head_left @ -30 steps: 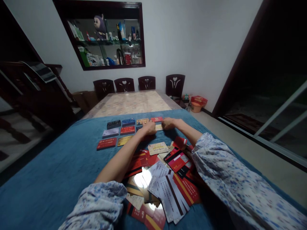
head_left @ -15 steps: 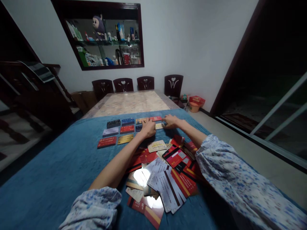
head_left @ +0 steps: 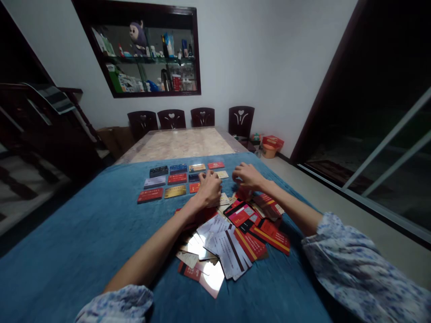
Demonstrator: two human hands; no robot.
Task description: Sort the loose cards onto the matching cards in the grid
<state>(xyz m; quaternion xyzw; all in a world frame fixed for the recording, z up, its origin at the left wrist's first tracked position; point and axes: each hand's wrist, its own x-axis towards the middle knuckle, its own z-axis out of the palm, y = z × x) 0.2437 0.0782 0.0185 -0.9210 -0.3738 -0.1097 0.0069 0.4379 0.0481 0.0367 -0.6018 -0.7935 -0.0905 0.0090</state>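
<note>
Rows of card stacks lie on the blue cloth, among them a black stack (head_left: 158, 171), a gold one (head_left: 175, 191) and a red one (head_left: 150, 195) at the left. A red card (head_left: 216, 165) lies at the back right, with a cream card (head_left: 222, 174) in front of it. My left hand (head_left: 210, 188) is over the right side of the rows, fingers bent down; whatever is under them is hidden. My right hand (head_left: 248, 176) hovers right of the cream card, fingers curled and apart, holding nothing visible. Nearer me spreads a loose pile of cards (head_left: 229, 246), red, white and cream.
The blue cloth (head_left: 84, 233) covers the near part of a marble-patterned table (head_left: 188, 142). Dark chairs (head_left: 241, 121) stand behind it. A lit wall cabinet (head_left: 153, 93) is at the back, and an orange tub (head_left: 268, 150) sits on the floor to the right.
Both hands have drawn back from the red card in the back row. My left hand moved nearer the pile, my right hand away to the right. Cards at the pile's right side are now uncovered.
</note>
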